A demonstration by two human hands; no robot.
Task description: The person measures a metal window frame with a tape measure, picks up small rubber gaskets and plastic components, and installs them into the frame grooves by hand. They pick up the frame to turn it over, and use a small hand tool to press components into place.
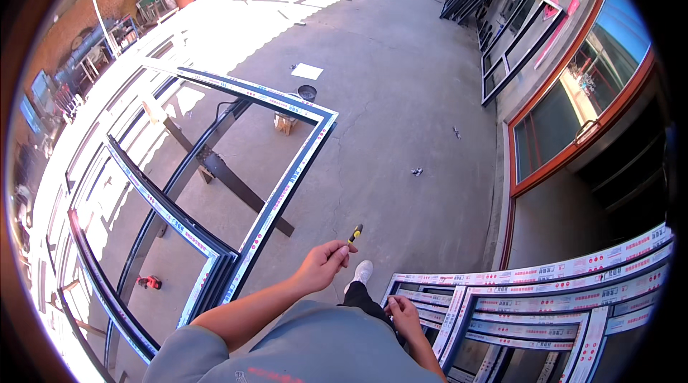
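My left hand [324,267] is closed around a small black-and-yellow hand tool [356,233], whose rounded end sticks up past my fingers. The tool's exact kind is too small to make out. It is held in the air over the concrete floor, apart from any frame. Lower down, my right hand [405,317] hangs with its fingers curled, beside the end of a stack of window frames [516,277] covered in printed white film. Anything inside those fingers is hidden. Left of my left arm lies a large dark frame [287,186] with similar film, raised off the floor.
Dark supports [229,181] stand under the left frames. A black bowl [307,92] and a white sheet [307,71] are farther off. A red tool [149,282] lies at lower left. Along the right wall are an orange-framed door [512,146] and leaning frames [494,68].
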